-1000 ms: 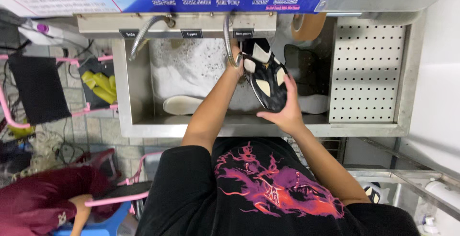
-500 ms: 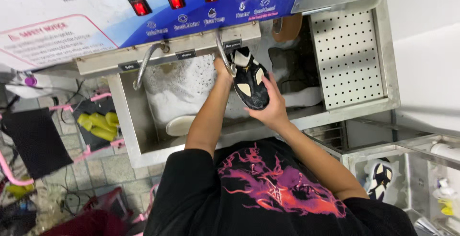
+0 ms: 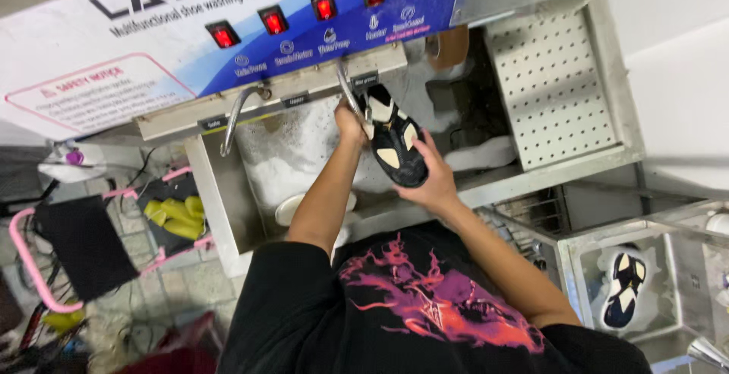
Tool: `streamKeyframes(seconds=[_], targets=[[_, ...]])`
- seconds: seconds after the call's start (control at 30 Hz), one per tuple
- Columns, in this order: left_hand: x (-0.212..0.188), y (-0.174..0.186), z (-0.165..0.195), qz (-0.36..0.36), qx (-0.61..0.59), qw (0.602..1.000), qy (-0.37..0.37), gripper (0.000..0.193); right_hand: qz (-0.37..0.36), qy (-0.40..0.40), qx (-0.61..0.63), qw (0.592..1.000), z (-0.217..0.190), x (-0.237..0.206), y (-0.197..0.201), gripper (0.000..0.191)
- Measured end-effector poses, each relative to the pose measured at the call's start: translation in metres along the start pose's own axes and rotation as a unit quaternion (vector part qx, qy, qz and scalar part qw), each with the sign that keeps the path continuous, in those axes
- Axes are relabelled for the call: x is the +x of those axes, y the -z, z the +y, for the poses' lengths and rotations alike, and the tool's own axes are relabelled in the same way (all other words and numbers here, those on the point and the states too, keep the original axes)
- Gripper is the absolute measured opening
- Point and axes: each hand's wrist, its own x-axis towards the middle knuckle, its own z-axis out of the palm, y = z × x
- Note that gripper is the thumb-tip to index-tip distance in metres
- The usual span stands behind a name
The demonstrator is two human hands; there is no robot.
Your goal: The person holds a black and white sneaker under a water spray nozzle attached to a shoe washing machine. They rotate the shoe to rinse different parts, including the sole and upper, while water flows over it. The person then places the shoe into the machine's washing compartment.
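Rubber-soled black sneaker (image 3: 395,142) gripped by right hand (image 3: 431,180) fingers; left hand (image 3: 349,125) fingers clutching metal hose (image 3: 348,91).

— What signs do we see above the steel sink (image 3: 228,214)?

— We see a long blue and white panel (image 3: 250,17) running above it, bearing red lit switches. At the panel's left end, further from the sink, we see a white notice (image 3: 99,93) with a rounded pink outline.
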Motion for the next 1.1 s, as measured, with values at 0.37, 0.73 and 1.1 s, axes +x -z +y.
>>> streamKeyframes(seconds=[0.37, 0.73, 1.1], targets=[[-0.041, 0.041, 0.027, -0.072, -0.041, 0.991, -0.108, 0.03, -0.149, 0.0, 0.016, 0.989, 0.019, -0.023, 0.018, 0.097], [-0.103, 0.068, 0.021, -0.175, 0.153, 0.943, -0.239, 0.063, -0.112, 0.03, -0.013, 0.993, 0.087, -0.015, 0.069, 0.095], [-0.094, 0.039, 0.032, -0.121, 0.328, 0.927, -0.135, 0.107, -0.011, -0.247, 0.505, 0.827, 0.079, 0.065, 0.056, 0.091]])
